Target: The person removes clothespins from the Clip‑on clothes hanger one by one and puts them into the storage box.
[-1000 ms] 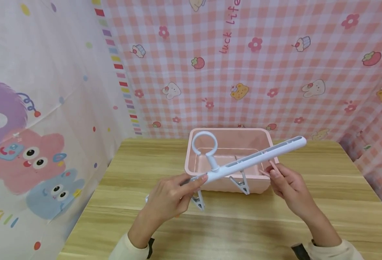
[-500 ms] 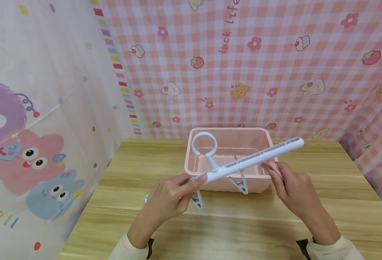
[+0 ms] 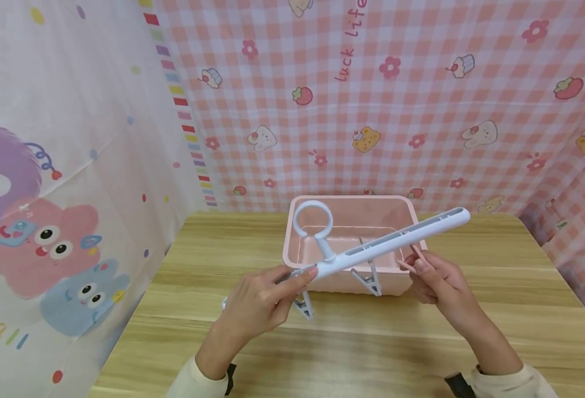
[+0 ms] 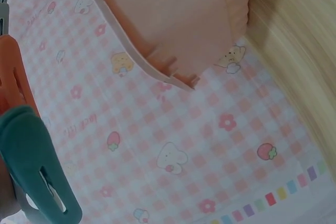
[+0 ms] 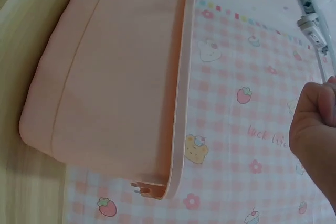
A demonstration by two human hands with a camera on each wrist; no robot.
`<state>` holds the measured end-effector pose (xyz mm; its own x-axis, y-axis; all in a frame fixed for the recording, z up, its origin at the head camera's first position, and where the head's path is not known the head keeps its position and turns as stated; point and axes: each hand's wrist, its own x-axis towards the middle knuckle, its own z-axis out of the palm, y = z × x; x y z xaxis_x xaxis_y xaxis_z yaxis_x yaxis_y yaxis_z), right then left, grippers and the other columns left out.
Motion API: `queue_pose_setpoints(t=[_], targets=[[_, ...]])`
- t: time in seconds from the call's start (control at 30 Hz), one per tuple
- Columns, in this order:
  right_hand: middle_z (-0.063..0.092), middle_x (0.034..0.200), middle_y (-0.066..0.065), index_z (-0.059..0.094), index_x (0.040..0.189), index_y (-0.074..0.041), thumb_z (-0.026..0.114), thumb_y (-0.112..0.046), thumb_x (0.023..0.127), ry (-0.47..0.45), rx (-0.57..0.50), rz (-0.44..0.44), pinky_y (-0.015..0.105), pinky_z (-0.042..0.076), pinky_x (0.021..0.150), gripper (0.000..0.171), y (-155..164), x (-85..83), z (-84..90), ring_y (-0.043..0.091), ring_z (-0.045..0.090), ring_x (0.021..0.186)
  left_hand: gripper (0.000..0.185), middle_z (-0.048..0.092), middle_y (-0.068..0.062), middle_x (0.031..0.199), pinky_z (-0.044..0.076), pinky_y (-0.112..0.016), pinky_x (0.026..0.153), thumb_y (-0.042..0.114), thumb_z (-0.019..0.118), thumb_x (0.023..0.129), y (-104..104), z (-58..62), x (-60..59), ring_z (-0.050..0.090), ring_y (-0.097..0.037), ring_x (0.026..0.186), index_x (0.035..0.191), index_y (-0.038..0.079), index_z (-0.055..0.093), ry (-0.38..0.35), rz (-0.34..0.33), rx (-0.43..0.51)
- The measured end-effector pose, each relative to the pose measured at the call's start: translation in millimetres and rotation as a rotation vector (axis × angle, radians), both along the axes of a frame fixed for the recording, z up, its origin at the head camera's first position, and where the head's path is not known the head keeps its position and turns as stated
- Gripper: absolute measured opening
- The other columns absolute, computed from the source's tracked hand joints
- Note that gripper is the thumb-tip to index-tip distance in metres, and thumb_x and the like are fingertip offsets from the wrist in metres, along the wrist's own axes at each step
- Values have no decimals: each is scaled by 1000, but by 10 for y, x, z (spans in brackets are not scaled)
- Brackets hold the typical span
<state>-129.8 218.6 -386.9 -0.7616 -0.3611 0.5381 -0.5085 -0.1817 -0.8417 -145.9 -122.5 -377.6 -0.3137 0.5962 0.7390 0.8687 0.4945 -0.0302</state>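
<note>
A light blue clip hanger (image 3: 357,258) with a ring hook (image 3: 314,203) slants up to the right over the pink bin. My left hand (image 3: 259,301) grips its left part, index finger along the bar. Two light blue clips hang from it, one clip (image 3: 373,282) mid-bar and another clip (image 3: 304,308) by my left hand. Under the bar's right half my right hand (image 3: 443,284) pinches a pink clip (image 3: 405,266), its two arms spread apart. An orange clip (image 4: 13,77) and a teal clip (image 4: 39,161) show at the left wrist view's edge.
The pink rectangular bin (image 3: 357,197) stands on the wooden table (image 3: 222,243), close in front of the pink checked cloth (image 3: 421,110). A white cartoon cloth (image 3: 113,83) hangs along the left side.
The right hand turned over the pink clip, hiding most of it half a second ago, then turned back. The hanger's right end dipped slightly and rose again. My left hand kept its hold.
</note>
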Motion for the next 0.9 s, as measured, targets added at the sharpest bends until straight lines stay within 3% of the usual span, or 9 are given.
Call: queue_pose_setpoints(t=[0.1, 0.2, 0.3, 0.43, 0.53, 0.57, 0.67, 0.8, 0.9], targets=[[23, 64, 8, 62, 117, -11, 16, 7, 106, -53, -92, 142, 29, 13, 41, 51, 7, -28, -16, 19, 16, 48, 56, 59, 2, 74, 26, -12, 50, 10, 80, 79, -1, 3, -4, 34, -3, 54, 132, 21, 66, 3, 3, -3], [23, 64, 8, 62, 118, -10, 18, 7, 106, -42, -88, 112, 29, 13, 41, 49, -1, -25, -11, 19, 16, 47, 55, 60, 2, 74, 26, -12, 50, 11, 80, 79, -2, 9, -6, 35, -3, 54, 132, 21, 67, 5, 6, -6], [26, 61, 5, 63, 112, -7, 26, 9, 105, 22, 14, -79, 28, 17, 41, 40, -32, 5, 15, 14, 20, 47, 55, 60, 1, 75, 27, -13, 50, 10, 80, 79, -4, 19, -5, 35, -3, 54, 131, 21, 67, 9, 5, -6], [54, 61, -4, 65, 103, 1, 46, 0, 105, 285, 292, -499, 16, 29, 45, 19, -89, 22, 37, -7, 34, 53, 57, 59, 2, 73, 27, -11, 50, 5, 80, 77, -13, 33, -2, 34, -2, 55, 131, 20, 67, -1, -22, 3], [62, 63, 1, 66, 97, 4, 49, -23, 108, 562, 492, -833, 16, 30, 43, 34, -124, -10, 28, -6, 40, 51, 59, 57, 3, 71, 25, -9, 51, 1, 80, 76, -23, 41, -1, 33, -1, 54, 131, 18, 67, -30, -50, 13], [55, 56, 2, 65, 96, 6, 47, -30, 109, 650, 538, -914, 19, 25, 40, 42, -133, -25, 22, -2, 32, 46, 59, 56, 3, 70, 24, -9, 51, 0, 80, 76, -26, 43, -2, 32, -1, 54, 131, 17, 67, -36, -55, 14], [41, 46, 4, 62, 91, 5, 41, -39, 110, 843, 618, -1157, 27, 19, 37, 53, -167, -69, 2, 11, 29, 37, 59, 55, 3, 70, 23, -8, 52, -1, 79, 76, -23, 54, -10, 31, 0, 54, 132, 17, 67, -47, -67, 17], [37, 45, 8, 65, 93, 4, 43, -35, 109, 987, 607, -1332, 35, 14, 36, 47, -194, -119, 14, 21, 23, 35, 56, 56, 4, 68, 23, -8, 51, -1, 77, 78, -13, 50, -14, 30, 0, 54, 131, 15, 67, -44, -85, 25], [38, 46, 9, 66, 91, 4, 45, -34, 108, 1024, 584, -1344, 36, 14, 37, 47, -176, -154, 41, 23, 22, 36, 51, 56, 4, 67, 23, -8, 51, 1, 75, 83, -17, 24, 0, 31, 1, 54, 131, 16, 67, -62, -83, 33]])
